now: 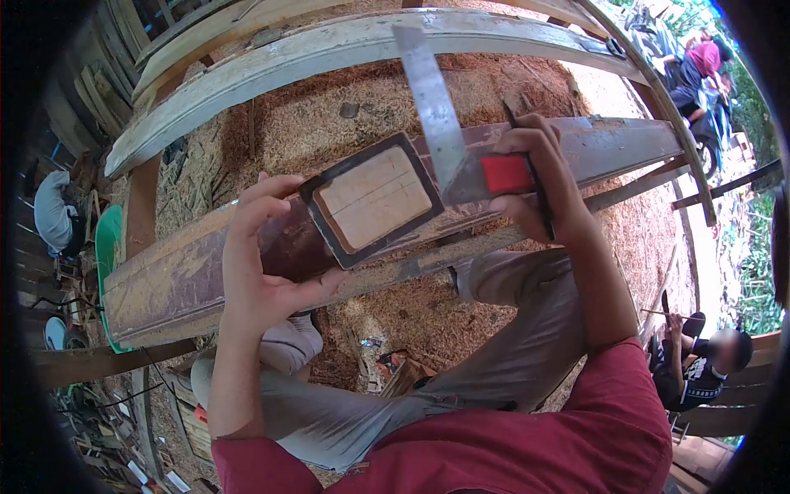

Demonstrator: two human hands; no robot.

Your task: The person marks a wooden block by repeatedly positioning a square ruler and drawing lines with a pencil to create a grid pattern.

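My left hand is curled around the left side of a rectangular wooden block. The block's upper face has a dark border around pale bare wood, with thin lines drawn across it. A try square, with a metal blade and a red patch on its stock, is gripped in my right hand. Its blade points up and away, and the stock lies close to the block's right edge. A thin dark stick, perhaps a pencil, also runs through my right hand. Both hands are above a long brown board.
The long brown board crosses in front of my legs. Beyond it runs a pale beam. Wood shavings cover the ground. A green curved object stands at left. Other people are at the far left, upper right and lower right.
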